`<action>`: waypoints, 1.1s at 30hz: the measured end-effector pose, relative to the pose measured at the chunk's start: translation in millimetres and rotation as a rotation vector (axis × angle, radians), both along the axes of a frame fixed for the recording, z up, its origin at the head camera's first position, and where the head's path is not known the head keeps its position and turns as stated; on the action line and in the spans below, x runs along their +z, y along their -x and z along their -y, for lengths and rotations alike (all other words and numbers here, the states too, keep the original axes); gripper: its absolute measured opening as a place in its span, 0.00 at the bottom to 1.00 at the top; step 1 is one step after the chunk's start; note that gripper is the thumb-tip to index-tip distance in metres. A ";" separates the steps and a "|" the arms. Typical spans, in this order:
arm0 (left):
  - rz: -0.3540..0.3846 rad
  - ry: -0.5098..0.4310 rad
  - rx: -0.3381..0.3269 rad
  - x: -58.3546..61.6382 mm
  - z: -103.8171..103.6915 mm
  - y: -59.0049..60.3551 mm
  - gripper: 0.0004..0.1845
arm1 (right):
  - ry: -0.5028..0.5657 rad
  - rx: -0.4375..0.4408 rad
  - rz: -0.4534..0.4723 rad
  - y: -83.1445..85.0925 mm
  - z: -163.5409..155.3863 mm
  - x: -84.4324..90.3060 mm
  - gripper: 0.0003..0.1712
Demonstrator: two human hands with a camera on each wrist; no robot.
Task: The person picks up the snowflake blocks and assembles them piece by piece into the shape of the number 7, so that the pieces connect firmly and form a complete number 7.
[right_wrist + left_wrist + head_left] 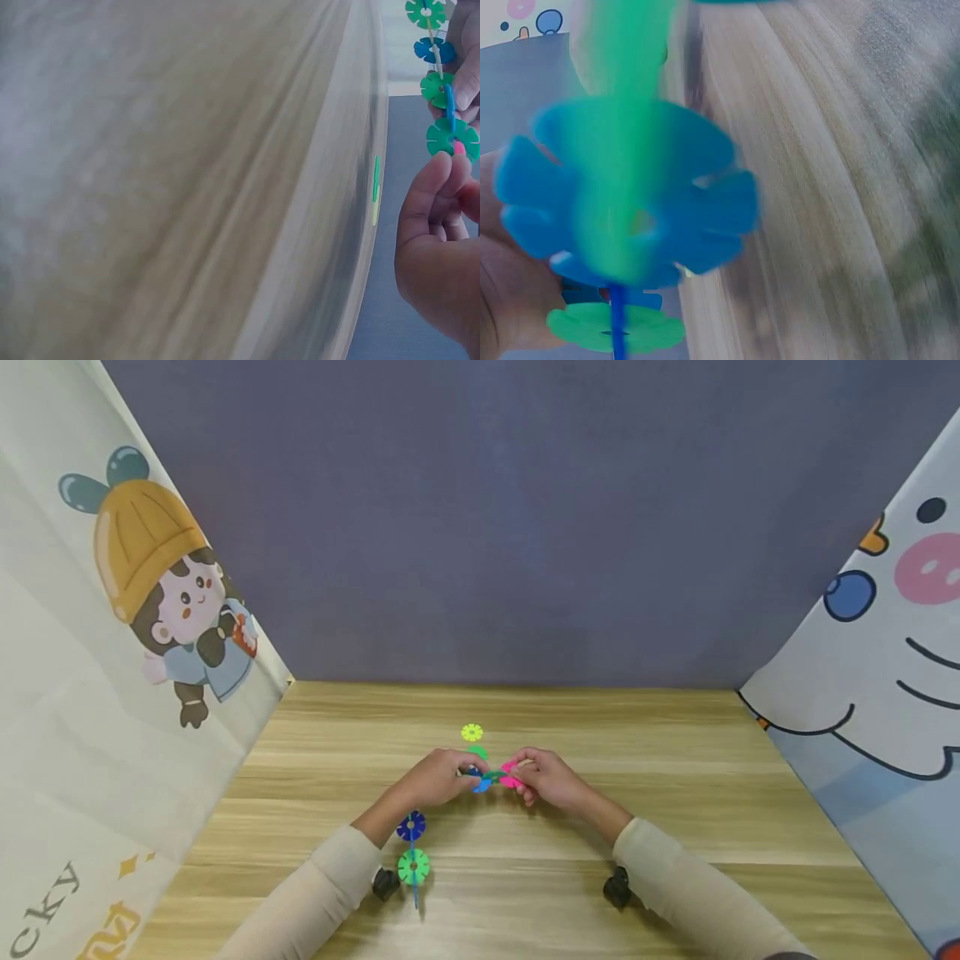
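A chain of small plastic snowflake discs [491, 775], slotted edge to edge in blue, green and pink, sits pinched between both hands just above the middle of the pale wooden table [675, 827]. The left hand [438, 778] curls its fingers round the blue end, and the right hand [547, 779] pinches the pink disc [512, 774] at the other end; thumb and forefinger close on it, though the fingertips hide where the pieces meet. From the left wrist the nearest blue disc [630, 217] fills the view, badly blurred, with a green disc crossing it edge-on, so the join cannot be made out. From the right wrist the chain runs up and out of the top edge, cut off. Just beyond the hands a loose yellow-green disc [472, 732] lies flat on the table, with a green one [478, 751] beside it, partly hidden by the chain. Nearer the person, beside the left forearm, a second short assembly [412, 852] of a dark blue and a green disc stands on the wood. Cartoon-printed cloth panels [112, 635] wall in both sides, with a grey-blue backdrop [495, 527] behind.
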State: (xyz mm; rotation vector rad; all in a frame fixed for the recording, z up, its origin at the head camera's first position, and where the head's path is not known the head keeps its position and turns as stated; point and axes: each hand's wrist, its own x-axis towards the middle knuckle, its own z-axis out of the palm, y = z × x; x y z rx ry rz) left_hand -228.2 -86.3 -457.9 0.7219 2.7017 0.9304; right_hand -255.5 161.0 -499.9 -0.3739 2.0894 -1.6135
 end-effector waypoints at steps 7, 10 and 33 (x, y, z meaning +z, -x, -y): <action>0.033 -0.011 -0.004 0.4 5.6 -2.3 0.10 | 0.007 -0.008 0.031 -4.5 4.9 2.3 0.11; 0.048 -0.018 -0.006 0.5 6.7 -3.4 0.10 | 0.008 0.014 0.023 -6.9 9.5 3.6 0.12; -0.006 -0.020 0.009 -0.2 16.5 -16.3 0.08 | -0.035 -0.008 0.004 -15.0 34.0 1.3 0.14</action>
